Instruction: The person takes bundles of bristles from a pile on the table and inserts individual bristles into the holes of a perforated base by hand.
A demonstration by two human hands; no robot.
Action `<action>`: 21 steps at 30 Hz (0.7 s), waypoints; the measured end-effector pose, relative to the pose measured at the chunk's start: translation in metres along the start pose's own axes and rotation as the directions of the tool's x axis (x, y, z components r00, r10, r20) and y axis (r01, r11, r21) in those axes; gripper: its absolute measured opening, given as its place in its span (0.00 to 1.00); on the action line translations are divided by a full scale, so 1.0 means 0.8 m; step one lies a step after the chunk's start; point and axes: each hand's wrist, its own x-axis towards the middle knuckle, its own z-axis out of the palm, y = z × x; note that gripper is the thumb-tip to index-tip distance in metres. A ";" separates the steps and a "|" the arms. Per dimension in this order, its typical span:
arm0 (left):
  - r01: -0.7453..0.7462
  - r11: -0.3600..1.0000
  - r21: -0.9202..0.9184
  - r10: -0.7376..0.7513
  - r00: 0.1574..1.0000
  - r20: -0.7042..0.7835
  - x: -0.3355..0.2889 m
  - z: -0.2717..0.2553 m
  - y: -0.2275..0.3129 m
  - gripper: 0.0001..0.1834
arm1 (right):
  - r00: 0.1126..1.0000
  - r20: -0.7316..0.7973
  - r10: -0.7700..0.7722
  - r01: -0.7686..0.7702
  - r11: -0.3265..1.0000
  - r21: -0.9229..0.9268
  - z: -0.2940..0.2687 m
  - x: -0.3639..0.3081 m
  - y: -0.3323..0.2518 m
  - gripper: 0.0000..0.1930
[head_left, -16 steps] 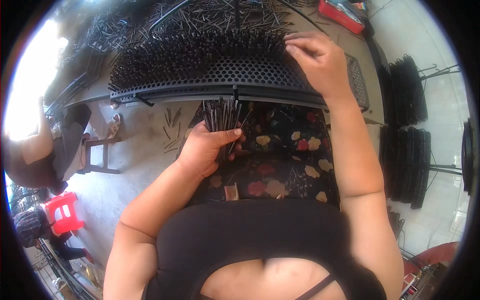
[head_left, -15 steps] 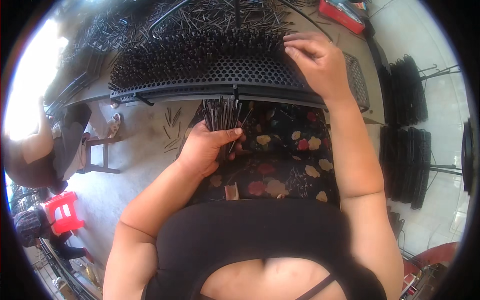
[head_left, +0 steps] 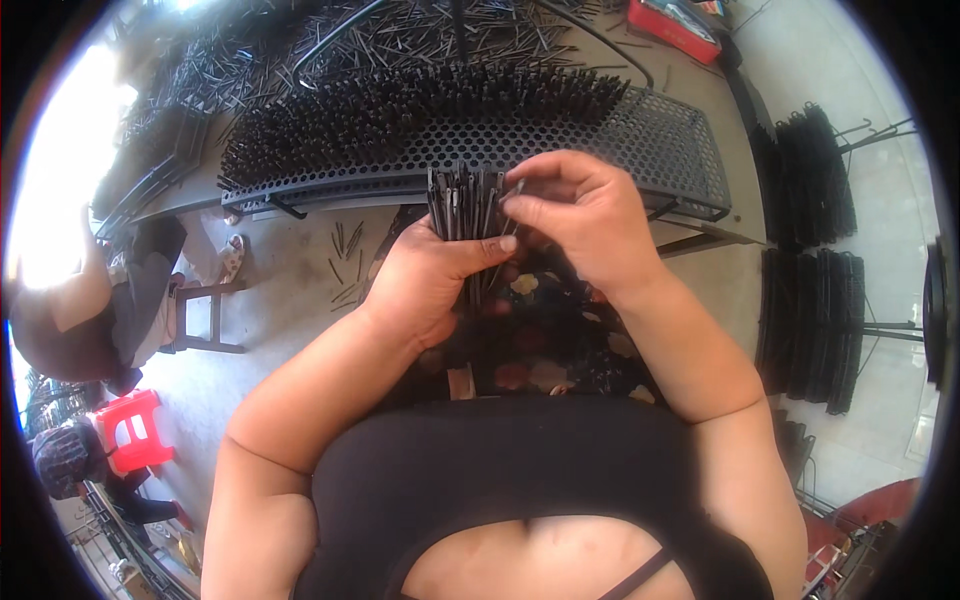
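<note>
My left hand (head_left: 425,275) is wrapped round a bundle of thin dark metal strips (head_left: 465,205), which stand upright in front of the rack's near edge. At the right side of that bundle, my right hand (head_left: 590,220) has its thumb and forefinger closed on the upper end of one slim strip (head_left: 517,192). Beyond both hands stretches a long black perforated rack (head_left: 675,150). Many dark strips (head_left: 400,110) stand upright in its holes, densest at the left and along the back. Bare holes show along its front and right end.
Loose strips (head_left: 500,40) lie heaped behind the rack. A red box (head_left: 675,30) sits at the far right. Bundles of dark metal pieces (head_left: 812,180) hang on the right. Another person (head_left: 70,270) sits at the left, with a red stool (head_left: 135,430) nearby. Several strips (head_left: 345,240) lie on the floor.
My right hand has come back from the rack's right part, toward me and leftward, to the bundle and now pinches a strip. My left hand has risen slightly with the bundle.
</note>
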 end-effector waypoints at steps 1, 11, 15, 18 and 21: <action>0.029 1.000 0.005 -0.029 1.000 0.005 -0.001 0.002 0.002 0.08 | 0.996 -0.046 0.082 -0.080 0.996 0.032 -0.004 0.001 -0.013 0.12; 0.181 0.976 0.118 -0.178 0.983 -0.033 0.017 -0.017 -0.030 0.07 | 0.798 -0.374 -0.472 0.391 0.878 -0.276 -0.092 0.063 0.003 0.11; 0.185 0.972 0.143 -0.186 0.982 -0.004 0.021 -0.021 -0.032 0.08 | 0.792 -0.336 -0.509 0.381 0.843 -0.380 -0.099 0.077 0.012 0.09; 0.189 0.972 0.138 -0.191 0.982 -0.004 0.021 -0.025 -0.031 0.08 | 0.820 -0.307 -0.483 0.346 0.846 -0.406 -0.099 0.078 0.004 0.09; 0.185 0.973 0.138 -0.184 0.983 -0.023 0.021 -0.019 -0.030 0.08 | 0.818 -0.266 -0.510 0.370 0.821 -0.435 -0.109 0.080 0.004 0.09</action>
